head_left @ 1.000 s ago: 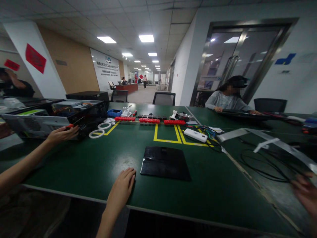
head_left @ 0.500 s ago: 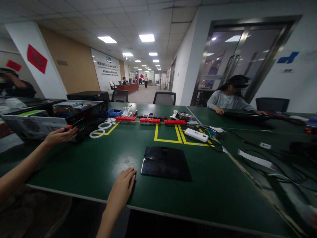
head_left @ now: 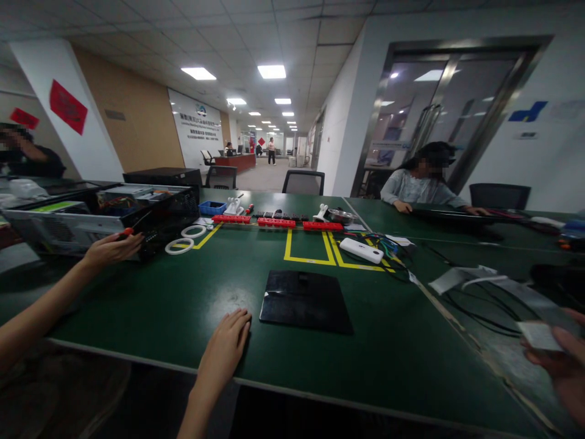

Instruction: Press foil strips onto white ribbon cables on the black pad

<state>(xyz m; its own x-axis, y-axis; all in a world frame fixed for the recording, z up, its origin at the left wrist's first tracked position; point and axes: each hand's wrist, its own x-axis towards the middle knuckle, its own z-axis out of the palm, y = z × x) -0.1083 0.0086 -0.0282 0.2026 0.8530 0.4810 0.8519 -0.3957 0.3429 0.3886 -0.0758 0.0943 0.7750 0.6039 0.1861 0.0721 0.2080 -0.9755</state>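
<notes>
My left hand point(head_left: 112, 247) is closed around a screwdriver point(head_left: 126, 232) with a red handle, beside the opened computer case point(head_left: 73, 235) on the left. Its thin shaft points up and to the right along the black panel of the case; whether the tip touches anything cannot be made out. Palm down on the green table point(head_left: 183, 311), my right hand point(head_left: 227, 341) rests with its fingers stretched out and holds nothing. Just right of those fingers lies a glossy black plate point(head_left: 305, 308), flat and apart from the hand.
White rings point(head_left: 180, 246), a blue tray point(head_left: 212, 208) and red strips point(head_left: 276, 222) sit farther back. A white device point(head_left: 362, 250) lies near tangled wires. At right, another person's hand point(head_left: 560, 360) holds a white piece; a co-worker point(head_left: 423, 183) sits across.
Another person's hand with a white piece has come into view at the right edge, and the pale strip there has shifted. My own hands have stayed in place.
</notes>
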